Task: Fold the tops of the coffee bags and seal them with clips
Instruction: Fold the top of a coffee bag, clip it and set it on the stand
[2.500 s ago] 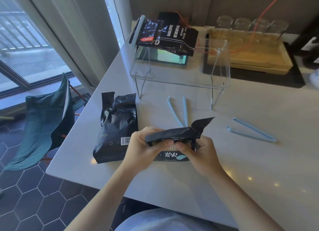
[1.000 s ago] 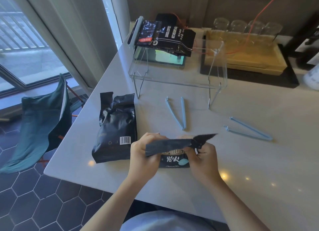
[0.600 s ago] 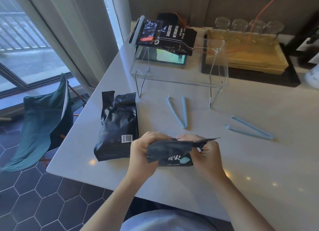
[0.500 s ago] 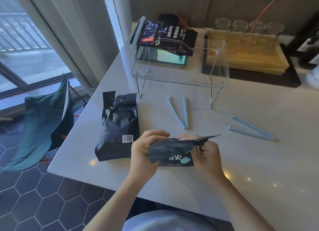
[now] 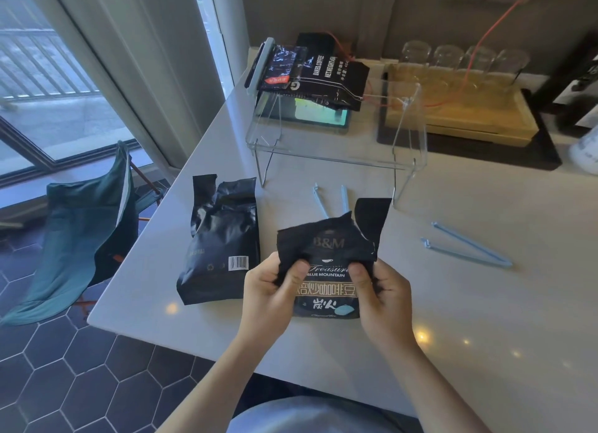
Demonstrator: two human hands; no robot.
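A black coffee bag (image 5: 326,298) marked "Blue Mountain" stands at the near edge of the white table (image 5: 485,319). My left hand (image 5: 270,290) pinches its left side and my right hand (image 5: 382,290) its right side, just below the crumpled top flap, which stands up unfolded. A second black coffee bag (image 5: 220,241) lies flat to the left, its top open. One blue clip (image 5: 333,199) lies open behind the held bag, partly hidden by it. Another blue clip (image 5: 469,250) lies open to the right.
A clear acrylic stand (image 5: 336,141) sits behind, with more coffee bags (image 5: 317,73) on its left end. Further back, glasses stand in a wooden tray (image 5: 459,109) on a dark mat. The table's left edge drops to a tiled floor with a teal chair (image 5: 74,216).
The top flap was folded down flat across the bag half a second ago; now it is up and unfolded, with the bag's front label showing. Both hands have kept their grip on the sides.
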